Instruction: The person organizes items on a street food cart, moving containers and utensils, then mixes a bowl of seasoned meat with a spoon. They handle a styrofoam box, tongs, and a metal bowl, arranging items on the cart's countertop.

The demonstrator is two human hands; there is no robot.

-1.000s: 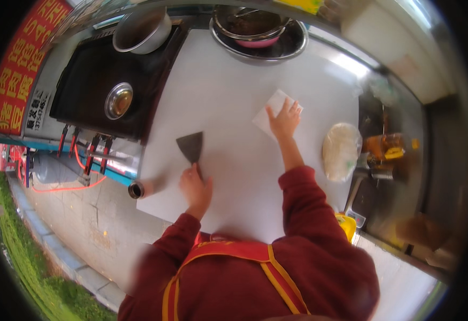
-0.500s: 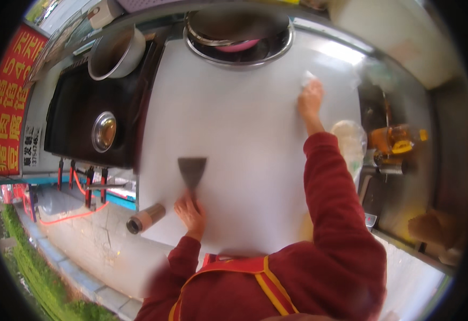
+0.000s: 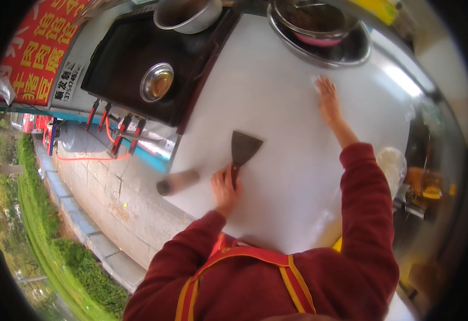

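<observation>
My left hand [image 3: 225,190] is closed around the handle of a scraper [image 3: 245,147] with a wide, dark, flared blade. The blade points away from me, over the smooth metal tabletop [image 3: 284,171]. Farther off, my right hand [image 3: 330,104] is on the same surface with its arm stretched out. A small white cloth or tissue [image 3: 316,81] shows at its fingertips, mostly covered by the hand. Just beyond that hand stands a large metal basin [image 3: 351,58] with a smaller dark bowl [image 3: 311,18] over it. A short rolling pin [image 3: 184,181], blurred, lies left of my left hand.
A black griddle [image 3: 121,64] on the left bears a deep metal pot [image 3: 188,18] and a small metal bowl [image 3: 157,82] of yellowish liquid. At the right edge are a clear plastic bag [image 3: 390,166] and an oil bottle [image 3: 424,182]. Pavement [image 3: 111,198] lies below left.
The whole view has turned, so the scene sits tilted and farther right. My right hand has slid leftward with the cloth, nearer the basin. My left hand keeps hold of the scraper.
</observation>
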